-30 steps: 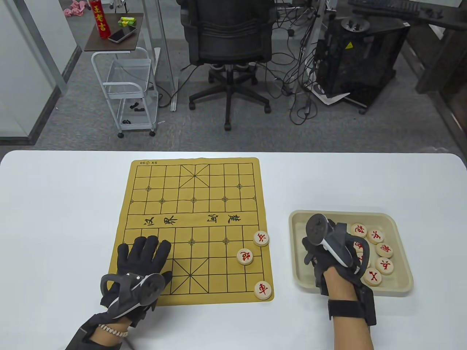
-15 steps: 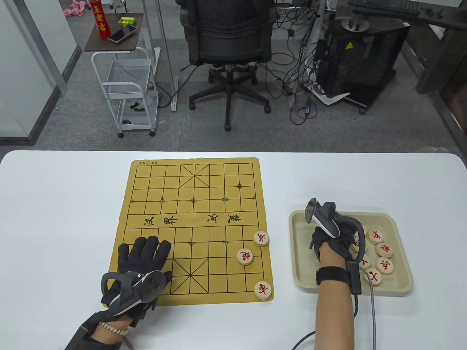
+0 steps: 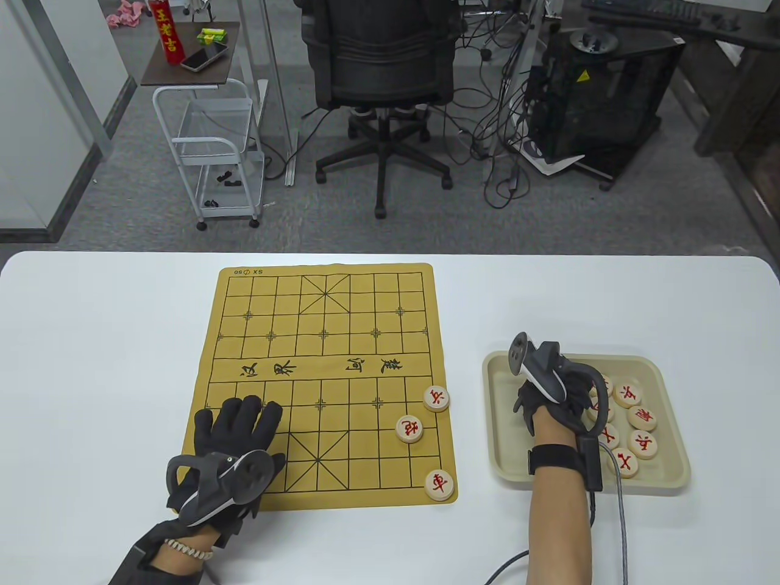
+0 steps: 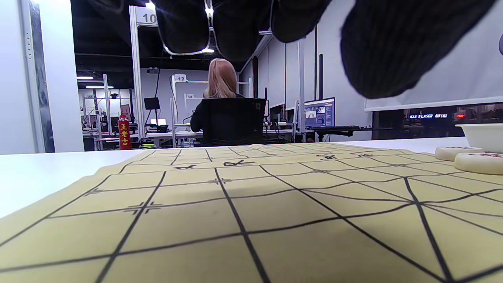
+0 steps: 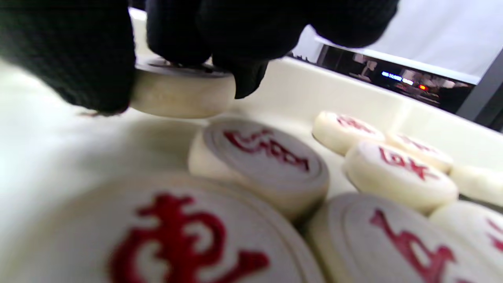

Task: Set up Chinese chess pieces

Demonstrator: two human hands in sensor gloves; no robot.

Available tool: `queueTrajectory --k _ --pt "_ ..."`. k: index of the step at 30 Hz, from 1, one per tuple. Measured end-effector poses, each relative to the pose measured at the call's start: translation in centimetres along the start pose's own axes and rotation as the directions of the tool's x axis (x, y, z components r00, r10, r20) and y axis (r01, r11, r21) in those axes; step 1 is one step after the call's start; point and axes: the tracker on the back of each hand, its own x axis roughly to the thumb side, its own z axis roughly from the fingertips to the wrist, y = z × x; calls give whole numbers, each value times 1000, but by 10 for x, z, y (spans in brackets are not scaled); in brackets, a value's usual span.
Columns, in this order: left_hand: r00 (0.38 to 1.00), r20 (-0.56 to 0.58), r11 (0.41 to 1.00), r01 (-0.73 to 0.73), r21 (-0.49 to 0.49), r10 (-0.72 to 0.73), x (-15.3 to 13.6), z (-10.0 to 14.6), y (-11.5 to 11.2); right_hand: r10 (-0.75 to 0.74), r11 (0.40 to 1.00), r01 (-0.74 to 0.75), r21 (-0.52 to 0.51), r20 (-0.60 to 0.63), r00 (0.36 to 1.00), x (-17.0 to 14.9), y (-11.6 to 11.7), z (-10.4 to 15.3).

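A tan chess board mat point(image 3: 323, 341) lies on the white table. Three round wooden pieces with red characters sit along its right side point(image 3: 437, 398), point(image 3: 409, 428), point(image 3: 439, 485). A beige tray point(image 3: 506, 463) to the right holds several more pieces point(image 3: 642, 443). My right hand point(image 3: 563, 396) reaches into the tray; in the right wrist view its fingers point(image 5: 90, 59) pinch one piece point(image 5: 182, 92) by its edge, just above the tray floor. My left hand point(image 3: 241, 426) rests flat, fingers spread, on the mat's near left corner, holding nothing.
An office chair point(image 3: 381, 67), a white cart point(image 3: 210, 140) and a black cabinet point(image 3: 600, 97) stand on the floor beyond the table's far edge. A cable point(image 3: 618, 518) runs from my right wrist across the table.
My right hand turned and moved deeper into the tray, and its fingers closed around a piece. My left hand stayed in place on the mat.
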Motion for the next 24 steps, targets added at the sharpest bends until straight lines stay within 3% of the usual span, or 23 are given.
queueTrajectory --k 6,10,14,17,21,22,24 --pt "1000 5 1000 -9 9 9 0 1 1 -100 984 131 -117 237 966 23 -34 54" --pt "1000 16 1000 -11 11 11 1 1 0 -38 977 127 -169 450 892 61 -45 113" --pt "1000 24 1000 -14 8 14 2 1 -1 -29 982 137 -127 623 781 97 -38 168" --pt "999 31 1000 -14 7 14 3 1 -2 5 990 92 -107 679 735 114 -22 194" --pt "999 38 1000 -13 3 12 4 1 -2 12 999 14 -31 697 717 124 9 199" --pt "999 39 1000 -12 3 12 4 1 -2 -9 999 42 -32 675 738 120 6 200" --pt "999 39 1000 -11 1 11 4 1 -2 -94 993 22 112 694 714 115 1 191"
